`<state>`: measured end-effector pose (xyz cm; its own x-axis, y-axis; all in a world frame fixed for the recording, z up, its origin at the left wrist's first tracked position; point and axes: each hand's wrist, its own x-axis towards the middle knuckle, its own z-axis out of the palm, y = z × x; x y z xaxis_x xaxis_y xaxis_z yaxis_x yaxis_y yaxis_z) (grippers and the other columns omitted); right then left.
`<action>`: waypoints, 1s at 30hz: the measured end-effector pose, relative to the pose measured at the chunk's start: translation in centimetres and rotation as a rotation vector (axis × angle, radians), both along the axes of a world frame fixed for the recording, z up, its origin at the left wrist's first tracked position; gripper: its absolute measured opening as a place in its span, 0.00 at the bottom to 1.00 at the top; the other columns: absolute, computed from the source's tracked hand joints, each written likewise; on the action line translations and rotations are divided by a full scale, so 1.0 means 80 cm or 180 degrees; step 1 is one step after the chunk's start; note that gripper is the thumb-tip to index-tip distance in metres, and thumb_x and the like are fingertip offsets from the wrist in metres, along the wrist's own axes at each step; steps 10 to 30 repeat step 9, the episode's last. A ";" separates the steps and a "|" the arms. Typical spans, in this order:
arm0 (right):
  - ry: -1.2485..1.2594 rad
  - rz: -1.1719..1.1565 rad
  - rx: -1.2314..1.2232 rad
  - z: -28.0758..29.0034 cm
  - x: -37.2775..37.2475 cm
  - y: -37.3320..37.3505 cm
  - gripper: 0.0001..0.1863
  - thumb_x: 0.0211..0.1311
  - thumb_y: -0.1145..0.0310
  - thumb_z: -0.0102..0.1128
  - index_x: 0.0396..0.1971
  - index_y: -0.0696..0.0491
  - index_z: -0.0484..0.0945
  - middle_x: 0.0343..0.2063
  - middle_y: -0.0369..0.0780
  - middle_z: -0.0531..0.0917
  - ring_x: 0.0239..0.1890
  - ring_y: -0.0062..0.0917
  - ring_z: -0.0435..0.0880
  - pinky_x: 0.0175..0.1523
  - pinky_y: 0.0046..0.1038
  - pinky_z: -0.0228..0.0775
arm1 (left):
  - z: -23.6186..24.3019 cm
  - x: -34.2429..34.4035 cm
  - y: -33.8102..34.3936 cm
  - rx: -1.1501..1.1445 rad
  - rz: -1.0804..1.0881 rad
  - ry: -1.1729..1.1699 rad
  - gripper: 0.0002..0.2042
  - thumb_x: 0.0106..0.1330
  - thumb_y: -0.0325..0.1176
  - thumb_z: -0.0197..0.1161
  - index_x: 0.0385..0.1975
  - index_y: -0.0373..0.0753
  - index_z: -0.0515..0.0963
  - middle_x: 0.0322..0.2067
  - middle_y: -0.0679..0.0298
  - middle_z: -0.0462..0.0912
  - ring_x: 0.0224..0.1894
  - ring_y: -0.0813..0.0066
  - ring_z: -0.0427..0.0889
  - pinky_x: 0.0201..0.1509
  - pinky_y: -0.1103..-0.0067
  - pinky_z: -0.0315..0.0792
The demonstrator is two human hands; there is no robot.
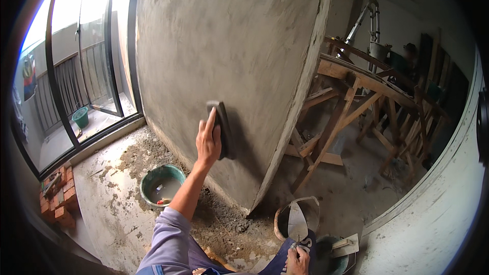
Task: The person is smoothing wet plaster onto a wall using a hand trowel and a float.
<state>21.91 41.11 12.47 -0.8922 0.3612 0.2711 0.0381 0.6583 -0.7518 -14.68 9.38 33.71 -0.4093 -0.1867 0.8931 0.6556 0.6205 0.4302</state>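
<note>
My left hand (207, 142) is closed around a dark plastering float (224, 131), which lies against the grey plastered wall (229, 35). The index finger stretches up along the float's back. Low at the right, my right hand (298, 262) grips a pointing trowel (297, 223) by its handle, the pale blade pointing up and away from me. Behind that blade stands a bucket (280, 223) with a raised handle. A second flat trowel (345, 246) rests across a dark tub (333, 262) beside my right hand.
A green basin (163, 183) with murky water stands on the mortar-strewn floor (114, 193). Stacked bricks (58, 196) sit by the glazed door frame (76, 147) at left. Wooden trestles (351, 102) fill the room past the wall's right edge. Outside, a green bucket (80, 117) stands on the balcony.
</note>
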 end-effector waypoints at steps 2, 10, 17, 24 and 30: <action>0.0127 0.0175 0.0926 -0.041 0.003 0.025 0.19 0.69 0.61 0.62 0.53 0.57 0.79 0.52 0.54 0.77 0.57 0.50 0.74 0.62 0.44 0.69 | 0.136 0.009 0.016 -0.0196 -0.0195 0.0535 0.25 0.73 0.33 0.56 0.70 0.47 0.68 0.36 0.52 0.75 0.36 0.52 0.78 0.39 0.63 0.74; -0.1678 -0.0573 -0.2193 0.135 0.006 -0.035 0.25 0.68 0.56 0.65 0.60 0.50 0.73 0.58 0.48 0.73 0.61 0.42 0.71 0.67 0.45 0.64 | 0.451 0.016 0.051 -0.0889 -0.0079 0.1289 0.23 0.75 0.40 0.53 0.70 0.51 0.67 0.53 0.52 0.82 0.53 0.57 0.83 0.60 0.58 0.75; -0.1678 -0.0573 -0.2193 0.135 0.006 -0.035 0.25 0.68 0.56 0.65 0.60 0.50 0.73 0.58 0.48 0.73 0.61 0.42 0.71 0.67 0.45 0.64 | 0.451 0.016 0.051 -0.0889 -0.0079 0.1289 0.23 0.75 0.40 0.53 0.70 0.51 0.67 0.53 0.52 0.82 0.53 0.57 0.83 0.60 0.58 0.75; -0.1678 -0.0573 -0.2193 0.135 0.006 -0.035 0.25 0.68 0.56 0.65 0.60 0.50 0.73 0.58 0.48 0.73 0.61 0.42 0.71 0.67 0.45 0.64 | 0.451 0.016 0.051 -0.0889 -0.0079 0.1289 0.23 0.75 0.40 0.53 0.70 0.51 0.67 0.53 0.52 0.82 0.53 0.57 0.83 0.60 0.58 0.75; -0.1678 -0.0573 -0.2193 0.135 0.006 -0.035 0.25 0.68 0.56 0.65 0.60 0.50 0.73 0.58 0.48 0.73 0.61 0.42 0.71 0.67 0.45 0.64 | 0.451 0.016 0.051 -0.0889 -0.0079 0.1289 0.23 0.75 0.40 0.53 0.70 0.51 0.67 0.53 0.52 0.82 0.53 0.57 0.83 0.60 0.58 0.75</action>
